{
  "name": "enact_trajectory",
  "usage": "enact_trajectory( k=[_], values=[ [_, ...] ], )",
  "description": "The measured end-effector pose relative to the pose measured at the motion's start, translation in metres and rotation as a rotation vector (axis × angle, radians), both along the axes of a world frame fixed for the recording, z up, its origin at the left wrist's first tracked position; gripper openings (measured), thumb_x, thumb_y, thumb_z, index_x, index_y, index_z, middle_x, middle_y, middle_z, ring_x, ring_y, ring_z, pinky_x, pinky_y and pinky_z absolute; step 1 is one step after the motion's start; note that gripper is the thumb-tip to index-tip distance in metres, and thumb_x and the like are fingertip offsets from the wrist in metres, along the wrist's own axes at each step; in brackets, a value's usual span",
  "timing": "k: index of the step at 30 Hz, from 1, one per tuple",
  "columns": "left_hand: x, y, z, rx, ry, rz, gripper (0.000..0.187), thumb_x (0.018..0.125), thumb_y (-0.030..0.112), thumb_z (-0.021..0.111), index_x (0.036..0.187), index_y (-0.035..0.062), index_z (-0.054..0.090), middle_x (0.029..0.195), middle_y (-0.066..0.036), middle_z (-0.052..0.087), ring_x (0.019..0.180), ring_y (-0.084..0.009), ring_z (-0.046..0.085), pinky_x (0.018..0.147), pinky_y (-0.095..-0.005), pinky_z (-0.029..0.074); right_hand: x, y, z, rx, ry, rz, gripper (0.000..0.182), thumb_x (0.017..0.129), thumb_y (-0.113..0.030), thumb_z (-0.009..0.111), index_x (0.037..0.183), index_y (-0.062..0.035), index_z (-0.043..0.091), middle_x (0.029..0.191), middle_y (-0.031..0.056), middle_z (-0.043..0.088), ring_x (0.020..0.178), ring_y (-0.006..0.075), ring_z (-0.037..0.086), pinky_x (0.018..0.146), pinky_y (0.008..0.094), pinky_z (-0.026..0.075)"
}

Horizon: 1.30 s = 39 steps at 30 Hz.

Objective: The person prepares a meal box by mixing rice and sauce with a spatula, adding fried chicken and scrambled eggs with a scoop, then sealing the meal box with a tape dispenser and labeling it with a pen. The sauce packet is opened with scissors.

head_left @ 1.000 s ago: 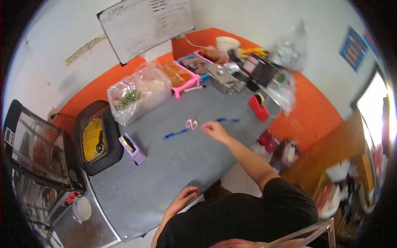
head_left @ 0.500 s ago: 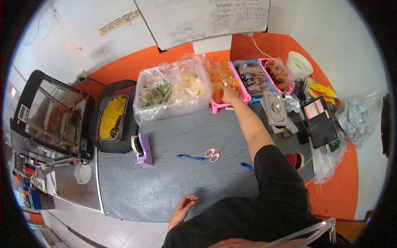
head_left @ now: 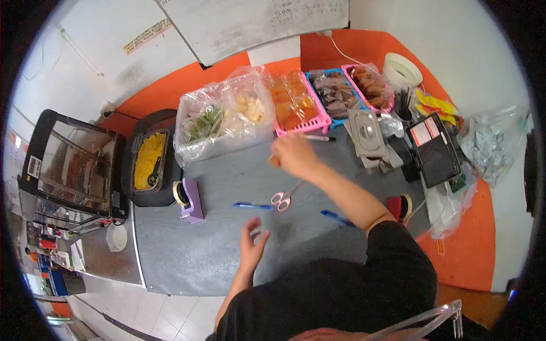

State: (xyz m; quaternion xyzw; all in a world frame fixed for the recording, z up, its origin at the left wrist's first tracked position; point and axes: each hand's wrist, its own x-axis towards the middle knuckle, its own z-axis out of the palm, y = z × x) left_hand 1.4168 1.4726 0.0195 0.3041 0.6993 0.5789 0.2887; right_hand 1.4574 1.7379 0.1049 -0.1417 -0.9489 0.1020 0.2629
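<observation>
My right hand (head_left: 296, 156) is above the table, in front of the pink basket (head_left: 324, 120) that holds clear packets with orange contents (head_left: 293, 102). Its fingers are closed on a small orange packet (head_left: 274, 161), mostly hidden by the hand. My left hand (head_left: 252, 245) hovers over the near part of the table, fingers apart, holding nothing. Between the hands lie pink-handled scissors (head_left: 281, 201) and a blue pen (head_left: 253, 206). Another blue pen (head_left: 336, 218) lies under my right forearm. A dark-tipped marker (head_left: 321, 138) rests by the pink basket.
A plastic-lined bin (head_left: 222, 150) of bagged food stands at the back, beside blue (head_left: 341, 121) and second pink baskets (head_left: 392, 105). Left are a purple tape dispenser (head_left: 193, 202), a tub of yellow food (head_left: 149, 162) and a glass-sided cabinet (head_left: 74, 165). A tablet (head_left: 435, 150) stands right.
My right hand has come back from the pink basket toward me, now with a small orange packet. The left hand has moved forward over the table and opened. The view has shifted slightly.
</observation>
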Motion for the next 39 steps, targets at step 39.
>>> enact_trajectory(
  k=[39],
  values=[
    [-0.018, -0.061, 0.061, 0.020, -0.657, -0.699, 0.026, 0.071, -0.005, 0.060, 0.095, 0.0001, 0.051, 0.088, -0.007, 0.057, 0.081, -0.0153, 0.057, 0.072, -0.0272, 0.048, 0.178, -0.246, 0.006, -1.009, -0.085, -0.040, 0.042, 0.067, -0.017, 0.073, 0.099, -0.0045, 0.050, 0.073, -0.0013, 0.050, 0.067, 0.0072, 0.045, 0.058, 0.0218, 0.038]
  ],
)
